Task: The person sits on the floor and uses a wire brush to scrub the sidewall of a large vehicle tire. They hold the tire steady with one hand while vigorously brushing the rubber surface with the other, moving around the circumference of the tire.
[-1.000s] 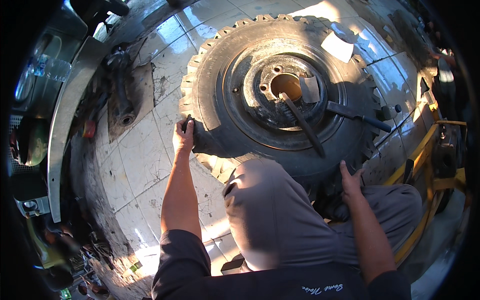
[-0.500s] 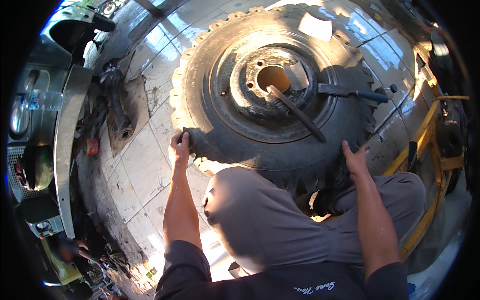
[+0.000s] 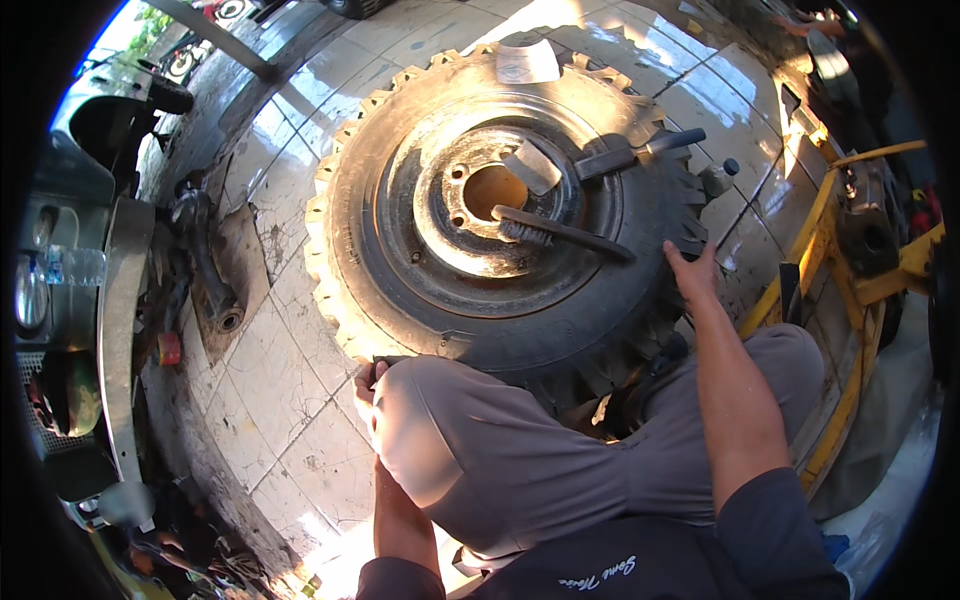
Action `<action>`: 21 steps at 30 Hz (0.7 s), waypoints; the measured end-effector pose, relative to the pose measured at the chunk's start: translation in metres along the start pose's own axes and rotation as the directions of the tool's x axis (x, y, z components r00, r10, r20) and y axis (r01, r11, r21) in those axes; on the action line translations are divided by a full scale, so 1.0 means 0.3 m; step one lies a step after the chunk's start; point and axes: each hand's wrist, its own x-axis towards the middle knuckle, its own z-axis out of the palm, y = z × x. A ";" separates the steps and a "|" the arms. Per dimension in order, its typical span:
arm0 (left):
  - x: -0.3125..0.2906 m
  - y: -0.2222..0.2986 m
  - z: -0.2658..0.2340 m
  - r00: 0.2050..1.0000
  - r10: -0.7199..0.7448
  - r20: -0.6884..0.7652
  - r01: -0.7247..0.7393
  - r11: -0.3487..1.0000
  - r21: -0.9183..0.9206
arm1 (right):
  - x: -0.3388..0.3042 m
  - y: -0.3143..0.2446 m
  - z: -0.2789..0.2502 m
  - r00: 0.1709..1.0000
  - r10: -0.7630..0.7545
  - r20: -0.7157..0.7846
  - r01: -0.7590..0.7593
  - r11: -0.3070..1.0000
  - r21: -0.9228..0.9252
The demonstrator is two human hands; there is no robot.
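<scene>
A large chunky-tread tyre (image 3: 520, 345) on a worn steel wheel rim (image 3: 400, 230) lies flat in front of my knees. My right hand (image 3: 697, 275) grips its right side, thumb toward the sidewall and fingers at the tread. At the near left edge, partly hidden by my knee, my left hand (image 3: 368, 385) has its fingers curled against the tread. A curved-handled wire brush (image 3: 575, 235) rests across rim and sidewall. Beside it lie a flat-bladed tool with a dark handle (image 3: 640, 155) and a pale sheet (image 3: 533, 168) near the hub hole. Another pale sheet (image 3: 528, 62) sits on the far sidewall.
A clear bottle (image 3: 718, 178) stands beside the tyre. To the right is a yellow metal frame (image 3: 825, 235). A dark metal shaft part (image 3: 210, 260) lies on cardboard on the tiled floor at left, near a long metal panel (image 3: 125, 330). Another person's hand (image 3: 810, 25) shows far right.
The tyre has turned counterclockwise, carrying the brush, flat-bladed tool and sheets round with it. My right hand has moved farther away, my left hand nearer, beside my knee. The view has also shifted.
</scene>
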 end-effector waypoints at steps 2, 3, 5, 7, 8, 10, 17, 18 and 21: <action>0.061 -0.097 -0.110 0.988 0.155 0.026 -0.153 0.986 -0.066 | -0.034 -0.008 0.031 0.999 0.034 0.024 -0.035 0.997 0.064; 0.068 -0.153 -0.134 0.902 0.432 -0.016 -0.424 0.890 0.167 | -0.040 -0.015 0.047 0.999 0.039 0.036 -0.042 0.994 0.100; 0.037 -0.161 -0.067 0.853 0.518 -0.056 -0.454 0.792 0.409 | -0.015 0.057 0.060 0.997 0.067 -0.044 -0.059 0.983 0.172; 0.069 -0.164 -0.058 0.746 0.662 -0.078 -0.509 0.642 0.574 | 0.006 0.052 0.086 0.993 0.110 -0.032 -0.107 0.991 0.081; 0.090 -0.180 -0.075 0.713 0.692 -0.109 -0.528 0.633 0.566 | 0.003 0.053 0.101 0.991 0.134 -0.027 -0.133 0.991 0.030; 0.096 -0.181 -0.054 0.732 0.669 -0.127 -0.537 0.682 0.497 | 0.005 0.059 0.093 0.999 0.044 0.023 -0.046 0.998 0.054; 0.181 -0.094 -0.057 0.767 0.641 0.000 -0.589 0.705 0.394 | -0.056 0.119 0.056 0.978 -0.152 0.144 0.183 0.956 -0.231; 0.237 -0.073 -0.099 0.769 0.639 0.023 -0.592 0.698 0.403 | -0.132 0.075 0.072 0.971 -0.164 0.173 0.204 0.948 -0.245; 0.402 -0.011 -0.128 0.834 0.547 0.067 -0.547 0.807 0.224 | -0.235 0.098 0.088 0.941 -0.167 0.295 0.211 0.969 -0.125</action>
